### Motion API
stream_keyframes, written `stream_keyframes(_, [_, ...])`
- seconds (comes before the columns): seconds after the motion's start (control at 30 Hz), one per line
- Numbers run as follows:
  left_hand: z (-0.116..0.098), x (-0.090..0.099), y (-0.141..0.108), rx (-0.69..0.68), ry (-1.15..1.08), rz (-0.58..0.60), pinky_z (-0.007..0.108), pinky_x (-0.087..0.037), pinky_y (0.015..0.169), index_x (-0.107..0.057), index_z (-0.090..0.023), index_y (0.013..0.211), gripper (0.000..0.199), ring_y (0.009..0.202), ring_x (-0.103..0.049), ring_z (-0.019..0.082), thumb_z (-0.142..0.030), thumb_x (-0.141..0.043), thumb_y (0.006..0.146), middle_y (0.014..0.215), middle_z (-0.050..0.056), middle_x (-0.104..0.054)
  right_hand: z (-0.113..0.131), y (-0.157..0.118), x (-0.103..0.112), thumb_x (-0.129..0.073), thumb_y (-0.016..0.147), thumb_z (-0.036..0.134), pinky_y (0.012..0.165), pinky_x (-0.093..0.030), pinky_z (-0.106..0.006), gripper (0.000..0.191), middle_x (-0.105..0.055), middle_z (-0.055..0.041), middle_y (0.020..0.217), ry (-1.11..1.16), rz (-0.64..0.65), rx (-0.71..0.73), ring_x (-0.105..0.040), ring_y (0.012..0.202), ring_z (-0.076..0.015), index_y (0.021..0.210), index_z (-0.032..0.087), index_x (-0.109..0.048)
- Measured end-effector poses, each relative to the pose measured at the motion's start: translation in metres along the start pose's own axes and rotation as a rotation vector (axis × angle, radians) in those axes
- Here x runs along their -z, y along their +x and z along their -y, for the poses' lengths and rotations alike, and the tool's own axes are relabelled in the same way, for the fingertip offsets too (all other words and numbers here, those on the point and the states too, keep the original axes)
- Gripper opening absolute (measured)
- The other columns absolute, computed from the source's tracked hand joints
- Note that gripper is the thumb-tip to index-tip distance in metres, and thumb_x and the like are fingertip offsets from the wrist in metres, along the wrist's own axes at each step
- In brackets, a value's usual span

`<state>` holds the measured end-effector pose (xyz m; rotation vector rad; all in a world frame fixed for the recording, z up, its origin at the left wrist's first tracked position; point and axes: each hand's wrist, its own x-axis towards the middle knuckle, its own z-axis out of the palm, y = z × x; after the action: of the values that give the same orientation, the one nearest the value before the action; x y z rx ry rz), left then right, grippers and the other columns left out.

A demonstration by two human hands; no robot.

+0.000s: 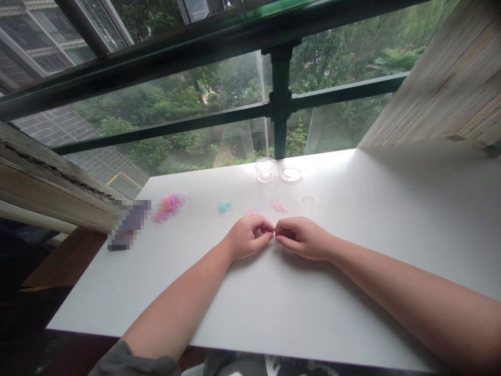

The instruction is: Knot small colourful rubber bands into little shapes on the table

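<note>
Above the white table (258, 303), my left hand (250, 236) and my right hand (303, 237) meet fingertip to fingertip. Each is closed in a pinch. Whatever sits between the fingertips is too small to make out. Just beyond my left hand lies a pale pink-lilac cluster (251, 212), partly hidden by that hand. A pink cluster of thin bands (278, 206) rests a little past both hands. Farther right are a few pale, clear-looking bands (308, 199). A turquoise cluster (224, 207) lies left of the hands.
A larger pile of mixed pink, orange and purple bands (171, 207) is at the left, beside a pixelated dark object (130, 225). At the back edge stand a clear round jar (265, 171) and a clear round lid (290, 174), below the window rail (279, 104).
</note>
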<state>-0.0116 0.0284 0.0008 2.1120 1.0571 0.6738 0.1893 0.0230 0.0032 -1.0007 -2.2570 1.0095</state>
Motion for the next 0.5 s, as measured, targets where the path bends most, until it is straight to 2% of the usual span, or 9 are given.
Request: stream_keyframes(0.5, [0.002,0.0001,-0.0002,-0.005,0.009,0.01,0.024,-0.044,0.061,-0.063,-0.018,0.085,0.012,0.065,-0.055,0.012,-0.024,-0.056,0.078,0.079,0.003,-0.065,0.0006,0.0,0.0003,-0.05,0.079,0.019,0.053,-0.035,-0.021,0.008,-0.056,0.0011,0.064,-0.015,-0.002,0.002,-0.046,0.056,-0.0089,0.074,0.017,-0.056])
